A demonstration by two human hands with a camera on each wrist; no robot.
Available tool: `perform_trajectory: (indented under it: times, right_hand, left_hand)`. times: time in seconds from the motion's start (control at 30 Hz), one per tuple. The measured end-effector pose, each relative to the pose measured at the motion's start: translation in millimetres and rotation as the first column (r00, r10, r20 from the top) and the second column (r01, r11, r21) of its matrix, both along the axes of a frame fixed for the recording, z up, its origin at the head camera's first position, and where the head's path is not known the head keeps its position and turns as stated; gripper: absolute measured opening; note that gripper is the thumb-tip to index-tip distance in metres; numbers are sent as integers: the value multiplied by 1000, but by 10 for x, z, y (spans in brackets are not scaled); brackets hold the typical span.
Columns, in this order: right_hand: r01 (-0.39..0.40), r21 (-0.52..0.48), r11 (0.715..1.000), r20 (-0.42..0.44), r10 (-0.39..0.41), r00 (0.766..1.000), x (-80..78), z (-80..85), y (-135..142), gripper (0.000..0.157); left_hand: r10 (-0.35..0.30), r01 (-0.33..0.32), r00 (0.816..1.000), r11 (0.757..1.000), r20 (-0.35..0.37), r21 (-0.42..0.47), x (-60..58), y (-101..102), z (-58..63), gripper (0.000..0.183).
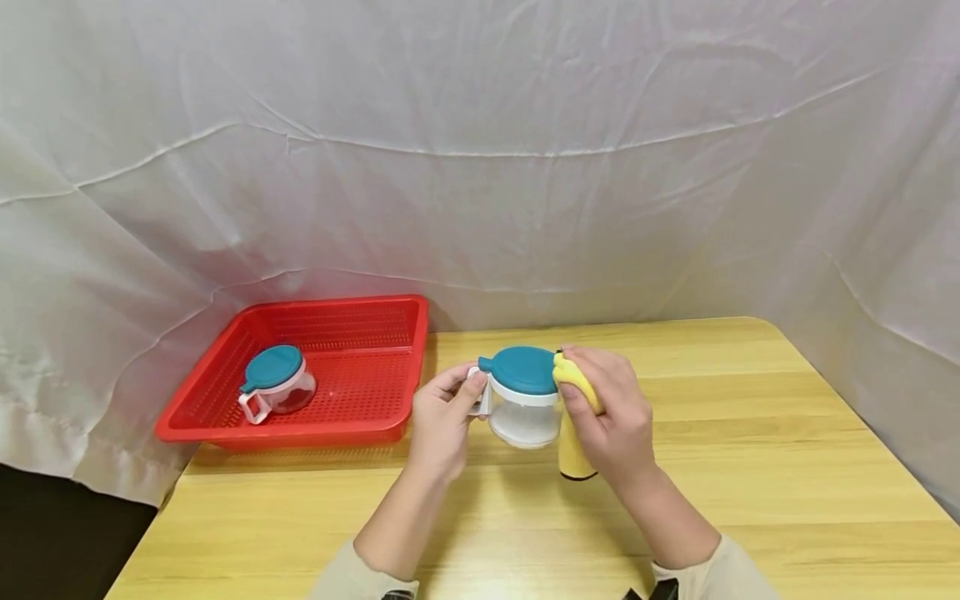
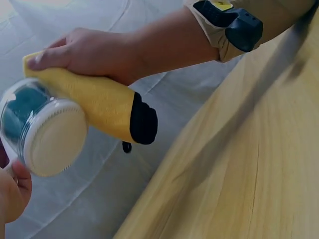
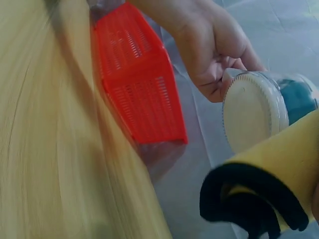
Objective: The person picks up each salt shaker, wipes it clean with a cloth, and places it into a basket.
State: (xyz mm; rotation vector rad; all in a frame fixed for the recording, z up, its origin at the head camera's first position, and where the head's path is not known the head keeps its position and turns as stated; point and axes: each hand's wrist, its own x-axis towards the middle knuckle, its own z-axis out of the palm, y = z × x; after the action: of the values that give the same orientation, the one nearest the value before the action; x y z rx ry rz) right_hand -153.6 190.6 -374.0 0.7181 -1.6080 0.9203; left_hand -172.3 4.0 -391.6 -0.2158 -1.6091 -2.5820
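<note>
A clear jar (image 1: 524,423) with a teal lid and white rim is held up above the table in the head view. My left hand (image 1: 444,417) grips its white handle (image 1: 480,398) between thumb and fingers. On the jar's other side, my right hand (image 1: 611,412) holds a folded yellow cloth (image 1: 576,446) with black edging, pressed against the lid's edge. The jar's round base (image 2: 56,139) faces the left wrist camera. In the right wrist view the rolled end of the cloth (image 3: 279,174) covers part of the jar, and the right hand is mostly out of sight.
A red perforated basket (image 1: 360,432) stands at the left of the wooden table (image 1: 750,467). Inside it lies a second clear jar (image 1: 292,395) with a teal lid and a handle, tilted. A pale curtain (image 1: 525,225) hangs behind the table.
</note>
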Motion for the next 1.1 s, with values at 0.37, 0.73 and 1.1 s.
perform_trajectory:
  times: [0.37, 0.73, 1.1]
  right_hand:
    - [-99, -188, 977, 269, 148, 952, 14, -80, 77, 23]
    - [-44, -228, 973, 418, 139, 898, 55, -58, 108, 27]
    - [-41, -42, 998, 247, 50, 968, -30, -74, 181, 20]
  left_hand:
    - [-183, 184, 980, 983, -79, 7, -21, -79, 3, 20]
    - [-315, 309, 944, 948, -99, -71, -16, -138, -21, 12]
    - [-249, 251, 968, 957, 32, -146, -23, -117, 27, 10]
